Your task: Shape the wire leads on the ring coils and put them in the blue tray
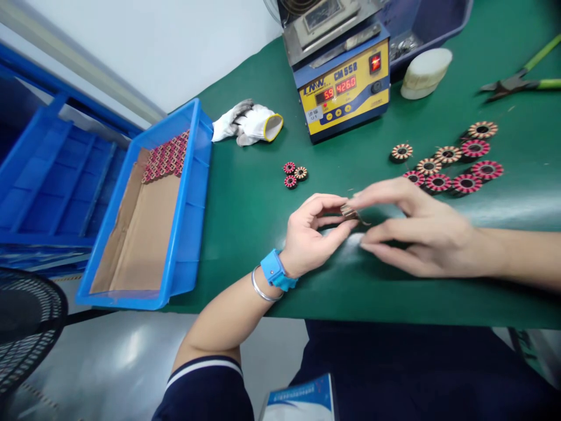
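Note:
My left hand (309, 234), with a blue strap and a metal bangle at its wrist, pinches a small wound stator core (348, 211) between thumb and fingers. A thin wire end (363, 222) sticks out of the core toward the right. My right hand (421, 231) is beside it with fingers apart; its index fingertip reaches the core's upper edge, and whether it touches cannot be made out. Beyond my right hand stand several red and tan stator cores (438, 183) in a loose group. A cluster of 3 more cores (290, 182) lies beyond my left hand.
A blue bin (204, 175) at the left holds cardboard and rows of cores. White gloves (254, 124), a yellow-fronted CM 558 heating unit (346, 96), a white oval block (426, 73), a purple bin (442, 29) and green-handled cutters (512, 85) occupy the far side. A fan (30, 327) stands lower left.

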Demonstrator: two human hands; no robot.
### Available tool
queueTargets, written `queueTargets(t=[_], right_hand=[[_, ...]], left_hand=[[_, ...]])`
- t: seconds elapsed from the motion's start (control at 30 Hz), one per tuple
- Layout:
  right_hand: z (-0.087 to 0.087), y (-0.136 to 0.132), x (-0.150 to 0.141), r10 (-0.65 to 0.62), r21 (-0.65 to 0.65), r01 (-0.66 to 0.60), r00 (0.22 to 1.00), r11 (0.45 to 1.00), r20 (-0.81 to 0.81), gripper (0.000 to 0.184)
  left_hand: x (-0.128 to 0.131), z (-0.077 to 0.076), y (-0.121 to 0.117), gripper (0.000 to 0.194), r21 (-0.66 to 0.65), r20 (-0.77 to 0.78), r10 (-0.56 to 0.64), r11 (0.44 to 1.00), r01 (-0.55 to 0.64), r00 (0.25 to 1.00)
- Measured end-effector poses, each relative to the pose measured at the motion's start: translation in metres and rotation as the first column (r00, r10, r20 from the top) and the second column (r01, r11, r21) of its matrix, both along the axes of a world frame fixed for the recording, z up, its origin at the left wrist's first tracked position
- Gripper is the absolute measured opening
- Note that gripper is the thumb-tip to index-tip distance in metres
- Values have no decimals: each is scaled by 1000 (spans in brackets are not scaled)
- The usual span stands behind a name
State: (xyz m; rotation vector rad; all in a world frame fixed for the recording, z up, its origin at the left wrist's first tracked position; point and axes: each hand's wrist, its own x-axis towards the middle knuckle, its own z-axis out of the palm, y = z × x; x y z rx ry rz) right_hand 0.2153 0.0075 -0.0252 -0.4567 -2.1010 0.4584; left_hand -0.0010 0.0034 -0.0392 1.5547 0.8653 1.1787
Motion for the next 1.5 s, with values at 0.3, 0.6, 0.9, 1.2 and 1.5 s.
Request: queueTargets(t=[0.3, 0.6, 0.9, 1.2, 1.5], right_hand=[[-8, 15, 4, -133, -425, 104, 990, 899, -41, 6], [-8, 14, 2, -91, -488, 54, 995, 871, -51, 16], [-5, 15, 3, -81, -488, 51, 996, 871, -41, 16], [-1, 17, 8, -140, 107, 134, 989, 985, 49, 27], [-2, 15, 14, -226, 299, 169, 959, 939, 169, 16]], left_hand=[[0, 2, 1, 32, 48, 34, -61, 997, 59, 998], [0, 3, 0, 33, -1, 8, -57, 998, 57, 998], [0, 6, -2, 34, -51, 8, -59, 997, 60, 998], [-5, 4, 5, 37, -185, 119, -111, 974, 132, 987], [-6, 7, 3, 43, -279, 142, -143, 944, 178, 979]])
